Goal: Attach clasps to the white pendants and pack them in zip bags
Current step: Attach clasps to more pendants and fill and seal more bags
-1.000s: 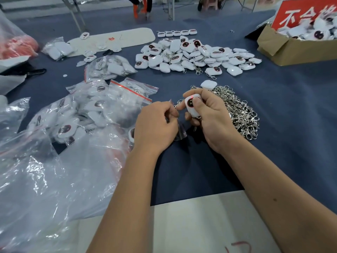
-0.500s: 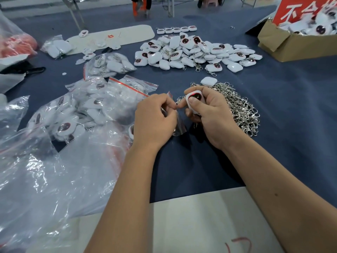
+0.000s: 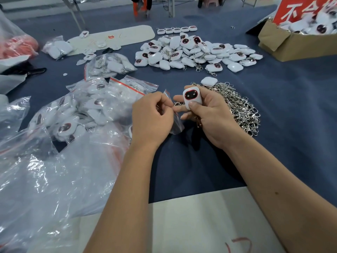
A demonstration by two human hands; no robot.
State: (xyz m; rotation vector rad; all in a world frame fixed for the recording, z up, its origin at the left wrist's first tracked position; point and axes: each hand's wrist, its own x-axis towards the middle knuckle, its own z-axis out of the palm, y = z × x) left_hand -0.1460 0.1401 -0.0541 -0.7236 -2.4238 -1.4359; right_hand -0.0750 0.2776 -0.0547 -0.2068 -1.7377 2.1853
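My right hand (image 3: pixel 209 115) grips a white pendant (image 3: pixel 192 98) with a dark oval face ringed in red, thumb pressed on its lower edge; a metal clasp dangles beneath the palm. My left hand (image 3: pixel 151 117) pinches a small clear zip bag (image 3: pixel 175 123) that hangs between both hands, and my right forefinger touches its top edge. Behind my right hand lies a heap of silver clasps (image 3: pixel 240 110) with one white pendant (image 3: pixel 209 81) face down on it. A pile of white pendants (image 3: pixel 197 52) sits further back on the blue table.
Zip bags filled with pendants (image 3: pixel 87 106) spread to the left, over a large clear plastic sheet (image 3: pixel 45 176). A cardboard box of pendants (image 3: pixel 295 41) stands at the back right. A white board (image 3: pixel 200 221) lies at the table's near edge.
My right hand has turned the pendant so its dark face points up at me and lifted it slightly. My left hand keeps pinching the bag's top edge.
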